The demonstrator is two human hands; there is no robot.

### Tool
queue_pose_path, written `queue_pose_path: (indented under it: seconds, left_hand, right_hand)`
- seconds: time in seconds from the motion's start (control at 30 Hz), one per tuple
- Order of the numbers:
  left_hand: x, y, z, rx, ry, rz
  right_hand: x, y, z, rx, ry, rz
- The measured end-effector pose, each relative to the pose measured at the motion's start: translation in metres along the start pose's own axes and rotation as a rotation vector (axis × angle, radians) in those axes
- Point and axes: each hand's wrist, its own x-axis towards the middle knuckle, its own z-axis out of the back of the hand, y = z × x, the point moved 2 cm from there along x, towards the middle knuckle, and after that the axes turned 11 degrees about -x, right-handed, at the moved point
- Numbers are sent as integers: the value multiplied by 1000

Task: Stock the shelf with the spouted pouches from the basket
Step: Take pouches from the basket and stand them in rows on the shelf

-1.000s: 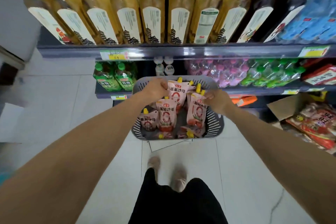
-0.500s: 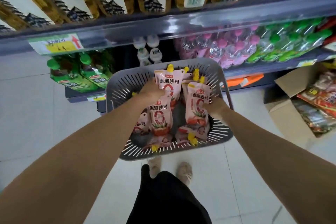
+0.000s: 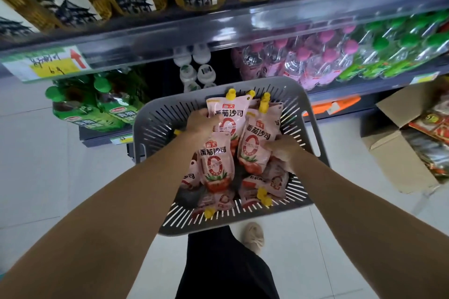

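Two hands reach down into a grey slotted basket (image 3: 155,126) that sits on the floor in front of the shelf (image 3: 243,29). The left hand (image 3: 201,124) is closed on two pink spouted pouches with yellow caps: an upper pouch (image 3: 228,114) beyond its fingers and a lower pouch (image 3: 215,165) hanging below its wrist. The right hand (image 3: 283,150) grips one more pouch (image 3: 255,145) by its right edge, just beside the left hand's pair. At least one further pouch stands behind the right hand's pouch, only its yellow spout clear. Below both hands about four more pouches lie flat on the basket bottom (image 3: 264,182), though overlap makes the exact count uncertain. Beyond the hands, the lower shelf level holds two green-capped bottles (image 3: 97,109) to the left, four white-capped bottles (image 3: 194,68) in the middle, and packs of pink-capped bottles (image 3: 311,60) and green-capped bottles (image 3: 398,51) to the right. One open cardboard box (image 3: 398,160) stands right of the right hand.
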Motion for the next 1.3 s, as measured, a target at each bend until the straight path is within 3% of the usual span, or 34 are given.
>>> queue_pose_path:
  seconds: [0.1,0.23,0.37,0.57,0.93,1.13,1.3]
  left_hand:
    - [0,-1,-2,-11,-19,-27]
    - [-4,-6,0,31,-7,-101]
    - [-15,-19,9,-4,-19,-176]
    - [-58,-64,16,-82,17,-260]
    - [-199,-186,54,-138,90,-362]
    - [-284,-249,84,-215,83,-545]
    - [-351,-297,119,-247,48,-696]
  right_hand:
    - [4,3,-4,-54,-124,46]
    - [1,3,-6,-110,-168,78]
    - [-16,8,0,5,-247,119]
    - [-68,28,22,179,-210,270]
    - [-215,79,92,270,-168,503]
    - [-303,132,119,279,-147,720]
    - [-377,174,125,298,-31,943]
